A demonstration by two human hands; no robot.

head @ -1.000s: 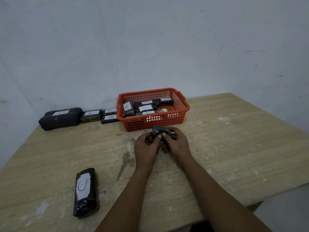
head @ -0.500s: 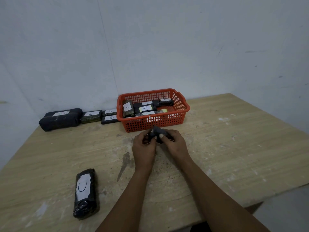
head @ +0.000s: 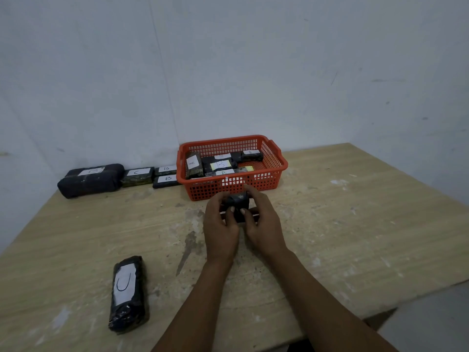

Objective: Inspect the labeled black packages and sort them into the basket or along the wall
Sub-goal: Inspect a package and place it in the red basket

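Note:
A small black package (head: 238, 205) is held between both hands just in front of the orange basket (head: 276, 158). My left hand (head: 220, 224) grips its left side and my right hand (head: 262, 222) grips its right side, thumbs on the near face; its label is hidden. The basket holds several black packages with white labels, one marked A (head: 193, 164), others marked B. A longer black package with a white label (head: 127, 293) lies on the table at the near left.
Along the back wall left of the basket lies a row: a large black bundle (head: 88, 180), a package marked C (head: 138, 176) and two marked B (head: 166, 177). The wooden table (head: 355, 224) ends at the near right edge.
Both hands have turned the small package between the fingers, from lying wide to standing more upright. The hands stayed in front of the basket.

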